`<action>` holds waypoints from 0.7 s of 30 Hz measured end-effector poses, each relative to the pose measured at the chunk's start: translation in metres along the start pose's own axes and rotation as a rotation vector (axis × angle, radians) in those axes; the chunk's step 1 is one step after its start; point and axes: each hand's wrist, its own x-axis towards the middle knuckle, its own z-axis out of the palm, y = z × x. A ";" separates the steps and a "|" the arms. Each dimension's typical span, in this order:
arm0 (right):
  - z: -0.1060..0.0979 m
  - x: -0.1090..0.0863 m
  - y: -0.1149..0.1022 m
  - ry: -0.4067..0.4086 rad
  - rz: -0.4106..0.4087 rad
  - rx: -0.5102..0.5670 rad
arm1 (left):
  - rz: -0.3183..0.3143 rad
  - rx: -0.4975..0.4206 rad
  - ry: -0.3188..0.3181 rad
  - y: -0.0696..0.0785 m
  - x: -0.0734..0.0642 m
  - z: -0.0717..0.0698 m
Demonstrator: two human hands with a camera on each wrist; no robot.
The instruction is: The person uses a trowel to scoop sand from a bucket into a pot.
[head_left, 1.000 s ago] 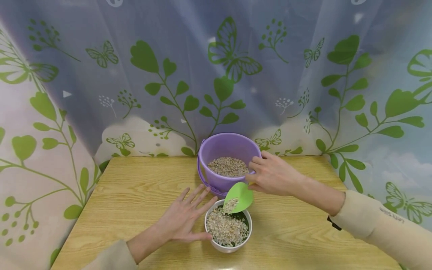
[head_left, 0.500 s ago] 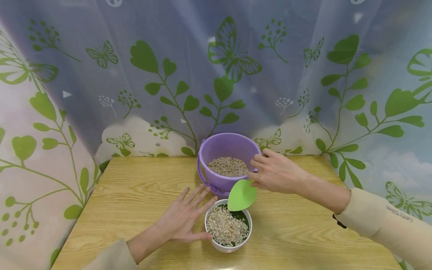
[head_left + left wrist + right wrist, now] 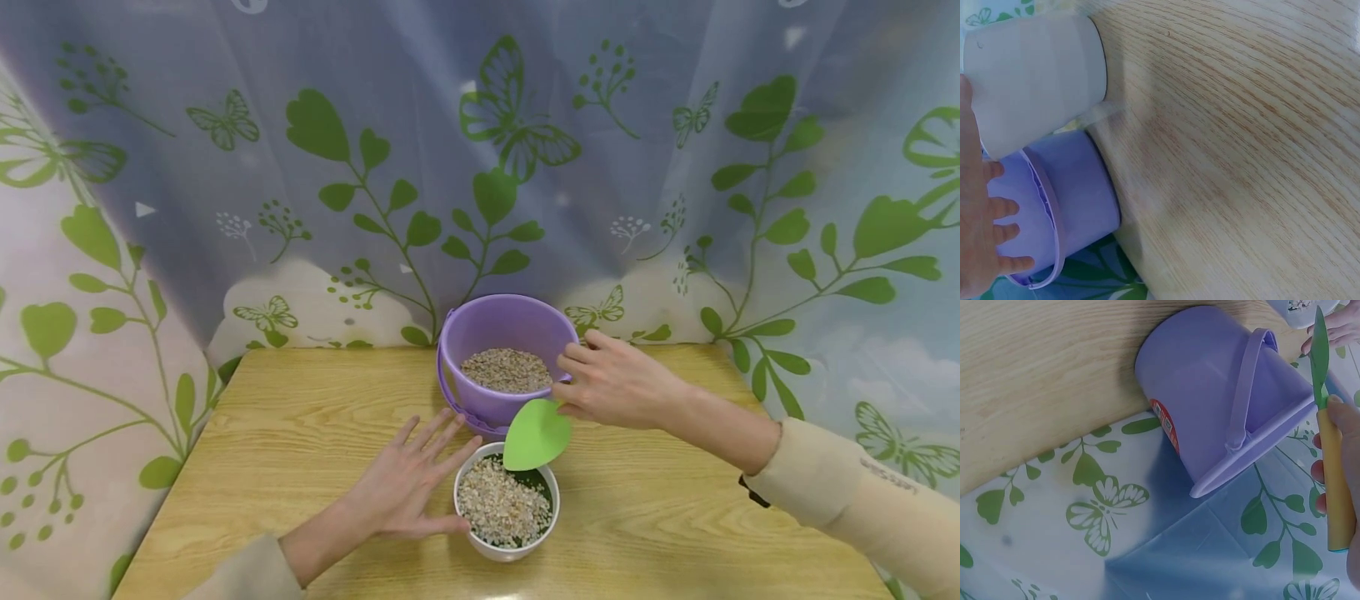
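In the head view my right hand (image 3: 618, 379) grips a small toy trowel by its yellow handle (image 3: 1335, 481). The trowel's green blade (image 3: 537, 435) hangs over the far rim of a white pot (image 3: 504, 553), and no grains show on it. Pale grains (image 3: 501, 504) fill most of the pot, with dark green showing at the edges. Fingers spread, my left hand (image 3: 405, 487) lies along the pot's left side, thumb right at the rim. Behind the pot stands a purple bucket (image 3: 480, 405) holding brownish grains (image 3: 507, 371).
Everything stands on a wood-grain table (image 3: 315, 417). A curtain (image 3: 420, 200) with leaves and butterflies rises behind the bucket and along the sides. The bucket's handle (image 3: 1057, 237) hangs down, and a red label (image 3: 1166, 425) marks its side.
The trowel has turned over, and the grains that lay on its blade are gone from it. My right hand has shifted slightly right, while the left hand has stayed in place.
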 end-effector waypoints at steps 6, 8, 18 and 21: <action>0.005 -0.003 -0.006 0.001 0.017 0.036 | 0.005 -0.007 0.005 -0.001 0.000 0.000; 0.007 -0.004 -0.007 0.013 0.022 0.046 | 0.006 -0.013 0.007 -0.001 0.000 -0.001; 0.009 -0.010 -0.001 0.099 0.043 0.079 | -0.006 -0.039 0.026 -0.011 0.004 -0.009; 0.006 -0.012 0.004 0.114 0.042 0.064 | -0.011 -0.037 0.038 -0.016 0.006 -0.017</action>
